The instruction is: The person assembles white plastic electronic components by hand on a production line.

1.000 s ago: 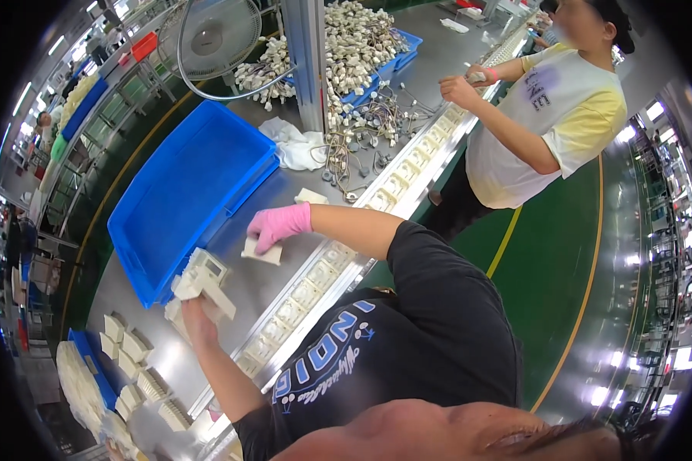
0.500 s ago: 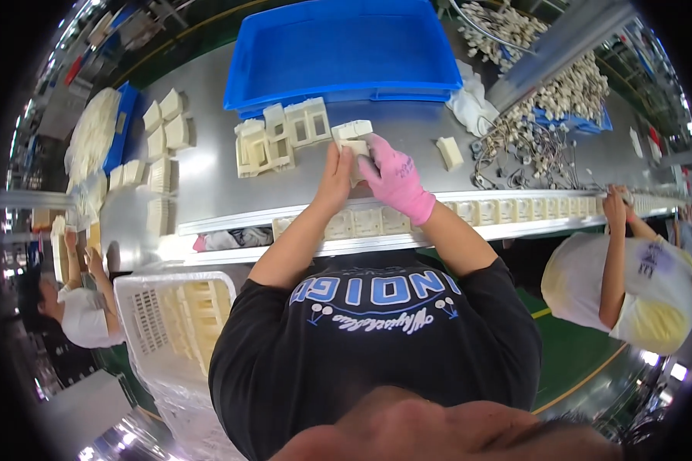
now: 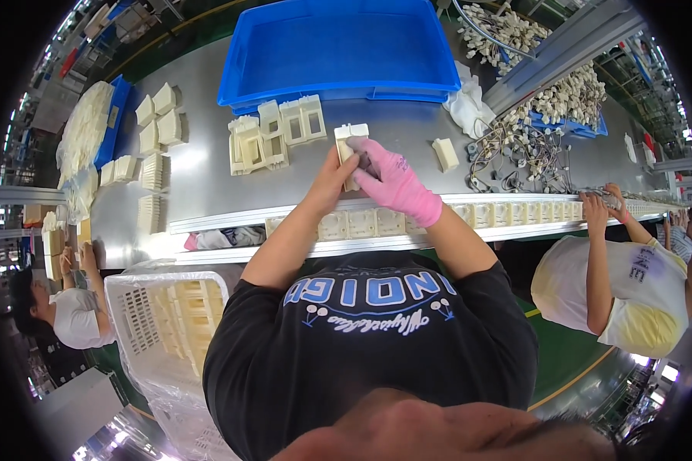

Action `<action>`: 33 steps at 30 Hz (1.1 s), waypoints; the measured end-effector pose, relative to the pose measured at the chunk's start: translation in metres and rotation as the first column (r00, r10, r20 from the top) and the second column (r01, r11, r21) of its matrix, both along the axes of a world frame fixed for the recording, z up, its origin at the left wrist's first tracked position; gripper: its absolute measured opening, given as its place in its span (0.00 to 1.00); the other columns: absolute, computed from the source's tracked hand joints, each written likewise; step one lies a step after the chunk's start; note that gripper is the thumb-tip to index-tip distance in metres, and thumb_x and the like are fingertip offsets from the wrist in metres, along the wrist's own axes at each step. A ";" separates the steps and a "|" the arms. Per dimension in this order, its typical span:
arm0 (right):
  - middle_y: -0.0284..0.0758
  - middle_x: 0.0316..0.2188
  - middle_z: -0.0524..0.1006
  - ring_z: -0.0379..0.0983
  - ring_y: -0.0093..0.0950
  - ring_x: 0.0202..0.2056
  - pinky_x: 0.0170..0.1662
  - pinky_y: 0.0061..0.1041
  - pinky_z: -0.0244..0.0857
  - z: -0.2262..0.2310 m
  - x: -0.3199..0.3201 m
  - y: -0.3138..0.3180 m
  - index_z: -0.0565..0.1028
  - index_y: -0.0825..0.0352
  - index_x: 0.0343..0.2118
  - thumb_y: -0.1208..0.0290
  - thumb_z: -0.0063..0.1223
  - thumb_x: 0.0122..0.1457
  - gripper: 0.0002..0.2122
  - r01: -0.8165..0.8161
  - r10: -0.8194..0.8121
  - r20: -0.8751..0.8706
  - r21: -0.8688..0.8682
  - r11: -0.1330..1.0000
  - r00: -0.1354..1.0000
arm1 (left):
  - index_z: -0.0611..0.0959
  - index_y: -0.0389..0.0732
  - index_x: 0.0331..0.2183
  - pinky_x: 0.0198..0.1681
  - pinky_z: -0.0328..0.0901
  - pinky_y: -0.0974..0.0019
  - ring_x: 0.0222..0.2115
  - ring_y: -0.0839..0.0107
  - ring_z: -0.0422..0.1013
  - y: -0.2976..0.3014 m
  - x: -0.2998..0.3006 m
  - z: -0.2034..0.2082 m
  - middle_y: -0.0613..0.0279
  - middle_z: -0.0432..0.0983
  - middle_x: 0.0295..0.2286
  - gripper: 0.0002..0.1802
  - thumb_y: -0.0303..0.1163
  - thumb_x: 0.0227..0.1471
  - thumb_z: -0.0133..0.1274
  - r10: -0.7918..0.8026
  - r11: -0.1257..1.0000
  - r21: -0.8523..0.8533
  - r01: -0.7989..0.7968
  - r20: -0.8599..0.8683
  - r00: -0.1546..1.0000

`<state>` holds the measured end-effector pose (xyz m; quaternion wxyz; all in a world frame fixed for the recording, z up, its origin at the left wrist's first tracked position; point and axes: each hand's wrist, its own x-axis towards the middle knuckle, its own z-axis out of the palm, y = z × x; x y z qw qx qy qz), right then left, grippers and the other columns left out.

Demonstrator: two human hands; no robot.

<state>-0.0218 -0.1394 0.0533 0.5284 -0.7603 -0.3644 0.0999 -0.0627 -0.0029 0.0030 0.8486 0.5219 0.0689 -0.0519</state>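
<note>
Over the metal table, both of my hands hold a cream plastic housing (image 3: 351,133), its far end sticking out beyond my fingers. My left hand (image 3: 332,183), bare, closes on its left side and near end. From the right, my right hand (image 3: 404,184), in a pink glove with greyish fingertips, wraps round it; the glove hides much of the housing. Farther left lie several cream open-window frames (image 3: 303,121). A single cream block (image 3: 444,154) lies right of the glove. Just nearer than my hands, a rail holds a row of square cream parts (image 3: 361,223).
A large blue tray (image 3: 338,96) stands at the back. Wired white connectors (image 3: 573,88) pile up at right beneath a metal post (image 3: 557,65). Cream pieces (image 3: 160,127) stand in groups at left. A white basket (image 3: 134,311) sits beside me. A co-worker (image 3: 615,284) works at right, another (image 3: 73,311) at left.
The housing has turned more upright between my hands, and the gloved fingers have shifted on it. At right, the co-worker's hands have moved along the rail.
</note>
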 end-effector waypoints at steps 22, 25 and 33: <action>0.45 0.28 0.68 0.67 0.32 0.31 0.34 0.29 0.60 0.020 -0.053 0.127 0.68 0.69 0.32 0.59 0.43 0.49 0.15 -0.367 0.331 -0.249 -0.116 0.923 0.910 | 0.71 0.39 0.35 0.22 0.61 0.75 0.19 0.78 0.66 0.177 -0.117 0.065 0.64 0.69 0.18 0.13 0.37 0.51 0.41 0.328 0.705 0.668 -0.239 -0.009 0.945; 0.49 0.29 0.68 0.66 0.39 0.32 0.37 0.33 0.59 -0.023 -0.069 0.153 0.67 0.71 0.32 0.56 0.43 0.47 0.19 -0.419 0.400 -0.153 -0.124 0.900 0.904 | 0.71 0.37 0.35 0.17 0.59 0.75 0.13 0.78 0.65 0.164 -0.128 0.056 0.61 0.67 0.11 0.17 0.41 0.51 0.42 0.464 0.529 0.846 -0.067 -0.222 0.858; 0.49 0.18 0.69 0.67 0.44 0.23 0.28 0.36 0.62 -0.034 -0.063 0.120 0.69 0.73 0.16 0.65 0.44 0.38 0.13 -0.363 0.355 0.422 -0.065 0.930 0.834 | 0.71 0.38 0.35 0.28 0.60 0.57 0.25 0.51 0.68 0.142 -0.123 0.017 0.46 0.71 0.21 0.19 0.44 0.51 0.38 0.273 0.193 0.975 0.114 -0.165 0.948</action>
